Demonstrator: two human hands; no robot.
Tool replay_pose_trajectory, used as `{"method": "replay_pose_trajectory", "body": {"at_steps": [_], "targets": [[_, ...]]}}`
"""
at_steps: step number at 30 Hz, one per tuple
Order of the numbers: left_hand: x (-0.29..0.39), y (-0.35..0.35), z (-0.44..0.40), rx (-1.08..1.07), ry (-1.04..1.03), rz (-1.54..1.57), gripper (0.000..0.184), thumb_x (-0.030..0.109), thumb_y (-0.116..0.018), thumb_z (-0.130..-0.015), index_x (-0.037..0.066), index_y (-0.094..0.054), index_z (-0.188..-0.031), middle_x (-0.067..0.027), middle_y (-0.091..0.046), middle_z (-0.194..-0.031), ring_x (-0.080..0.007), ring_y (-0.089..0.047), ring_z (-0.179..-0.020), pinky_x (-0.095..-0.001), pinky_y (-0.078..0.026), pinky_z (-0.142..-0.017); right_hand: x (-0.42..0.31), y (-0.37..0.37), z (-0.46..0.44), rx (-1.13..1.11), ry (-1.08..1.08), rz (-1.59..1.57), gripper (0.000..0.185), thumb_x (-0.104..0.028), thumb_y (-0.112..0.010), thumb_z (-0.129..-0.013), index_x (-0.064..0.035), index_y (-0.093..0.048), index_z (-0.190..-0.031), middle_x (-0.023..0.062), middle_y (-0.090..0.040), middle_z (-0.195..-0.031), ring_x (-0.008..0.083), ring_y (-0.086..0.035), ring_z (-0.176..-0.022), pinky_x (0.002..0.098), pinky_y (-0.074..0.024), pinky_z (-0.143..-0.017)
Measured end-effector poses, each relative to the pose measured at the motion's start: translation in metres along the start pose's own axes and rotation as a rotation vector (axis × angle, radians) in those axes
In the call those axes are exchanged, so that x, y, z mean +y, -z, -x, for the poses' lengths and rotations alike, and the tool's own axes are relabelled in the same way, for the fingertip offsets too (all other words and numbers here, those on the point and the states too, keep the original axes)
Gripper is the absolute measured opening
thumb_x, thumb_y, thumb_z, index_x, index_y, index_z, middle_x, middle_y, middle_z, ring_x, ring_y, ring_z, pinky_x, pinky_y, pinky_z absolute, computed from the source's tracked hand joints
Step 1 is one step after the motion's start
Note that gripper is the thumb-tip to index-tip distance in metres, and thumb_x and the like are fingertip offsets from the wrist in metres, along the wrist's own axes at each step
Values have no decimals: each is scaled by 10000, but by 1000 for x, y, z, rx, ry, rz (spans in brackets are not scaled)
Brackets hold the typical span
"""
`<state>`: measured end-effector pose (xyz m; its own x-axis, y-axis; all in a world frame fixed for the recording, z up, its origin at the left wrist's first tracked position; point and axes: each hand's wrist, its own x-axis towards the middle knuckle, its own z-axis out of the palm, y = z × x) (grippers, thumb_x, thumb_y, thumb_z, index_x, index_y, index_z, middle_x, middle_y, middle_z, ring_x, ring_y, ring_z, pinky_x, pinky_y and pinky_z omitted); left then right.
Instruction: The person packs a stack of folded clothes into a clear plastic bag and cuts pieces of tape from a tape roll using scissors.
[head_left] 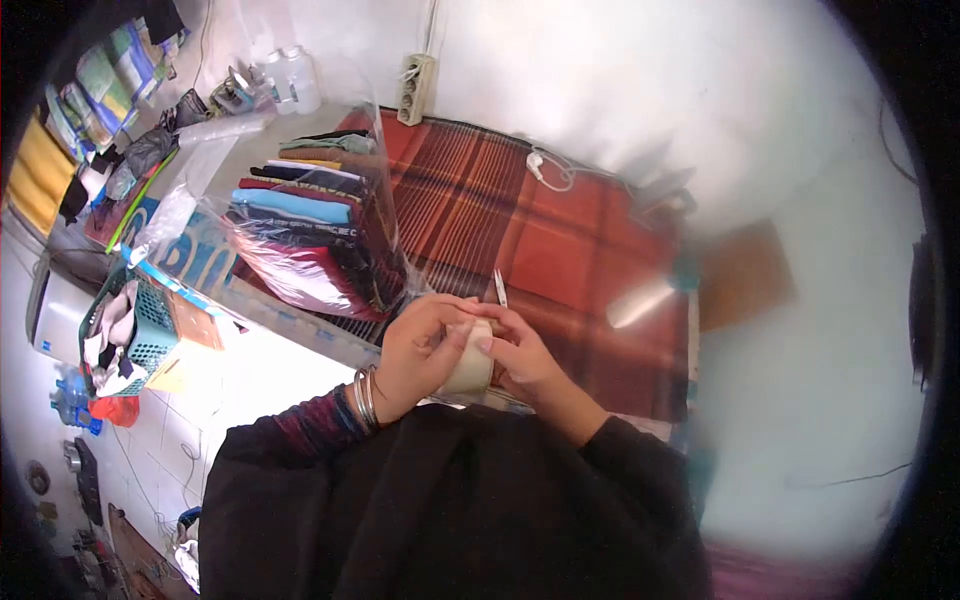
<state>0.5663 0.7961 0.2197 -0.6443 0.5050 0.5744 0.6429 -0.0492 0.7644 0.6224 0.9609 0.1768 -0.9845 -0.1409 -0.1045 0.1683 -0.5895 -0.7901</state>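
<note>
Both hands meet around a wide roll of pale tape (468, 372) close to my body. My left hand (418, 350), with bangles at the wrist, is closed with thumb and fingertips at the roll's upper edge. From the other side my right hand (524, 358) grips it, thumb on its face. Whether a tape end is lifted I cannot tell. Just beyond my fingers lies a slim pointed metal tool (500, 286), its lower end hidden. To the left, a stack of folded clothes (295, 205) sits inside a clear plastic bag (395, 235).
A red plaid cloth (570, 255) covers the surface ahead. On it lie a white charger with cable (540, 168) and a shiny pale cylinder (642, 303). A power strip (414, 90) leans at the wall. A teal basket of cloth (150, 335) stands low on the left.
</note>
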Motion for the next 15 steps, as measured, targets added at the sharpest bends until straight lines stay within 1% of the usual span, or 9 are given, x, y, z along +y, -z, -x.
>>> {"method": "replay_pose_trajectory", "body": {"at_steps": [1,2,4,5,9,11,12,14,15], "targets": [[-8,1,4,66,34,14,99,42,-621,-805,6,-617,-897,-137,-639,-996,-258,-614,-996,-344,-465,-864,-4,-7,-1,83,127,252,376,-38,-630,-824,-27,-526,-1185,122,-516,-1198,230,-519,-1129,372,-448,-930],[-14,3,8,128,67,29,101,37,-619,-808,1,-620,-902,-136,-637,-999,-252,-611,-1001,-336,-464,-864,-6,-11,-2,87,134,251,376,-38,-630,-824,-27,-526,-1185,122,-516,-1198,230,-519,-1129,372,-448,-930],[-21,9,13,135,40,31,130,46,-634,-803,5,-618,-925,-138,-624,-1039,-248,-606,-1011,-335,-463,-865,-7,-21,-3,171,343,551,202,-53,-633,-837,-1,-622,-1032,135,-531,-1193,215,-519,-1136,336,-459,-907],[-24,13,15,153,18,30,161,55,-649,-798,8,-616,-948,-141,-611,-1080,-243,-600,-1020,-335,-463,-866,-9,-31,-3,205,394,526,118,-53,-633,-840,23,-651,-928,133,-558,-1158,198,-534,-1110,304,-460,-893],[-9,32,18,133,67,134,263,81,-694,-771,22,-603,-1010,-147,-563,-1175,-241,-574,-1071,-341,-458,-882,-6,-59,-3,272,586,707,116,-34,-629,-832,22,-648,-932,137,-603,-1079,204,-587,-1023,294,-476,-849],[2,37,22,252,194,515,363,105,-733,-741,33,-587,-1066,-147,-519,-1254,-233,-543,-1126,-342,-442,-917,-8,-80,2,256,703,966,105,-14,-625,-817,30,-647,-910,152,-637,-986,221,-626,-921,294,-490,-800],[4,47,26,258,198,515,363,105,-733,-741,33,-587,-1066,-147,-519,-1254,-233,-543,-1126,-342,-442,-917,-6,-90,5,252,697,966,105,-14,-625,-817,30,-647,-910,152,-637,-986,221,-626,-921,294,-490,-800],[7,72,34,-26,103,199,403,149,-740,-750,26,-587,-1103,-141,-522,-1267,-234,-523,-1159,-342,-421,-950,-1,-107,9,193,735,1022,104,-9,-627,-800,24,-648,-896,157,-649,-930,244,-639,-867,301,-496,-764],[4,80,39,-120,-11,104,371,177,-679,-820,21,-598,-1147,-137,-525,-1281,-238,-518,-1165,-340,-408,-966,2,-114,11,189,737,1020,104,-9,-627,-800,24,-648,-896,157,-649,-930,244,-639,-867,301,-496,-764]]}}
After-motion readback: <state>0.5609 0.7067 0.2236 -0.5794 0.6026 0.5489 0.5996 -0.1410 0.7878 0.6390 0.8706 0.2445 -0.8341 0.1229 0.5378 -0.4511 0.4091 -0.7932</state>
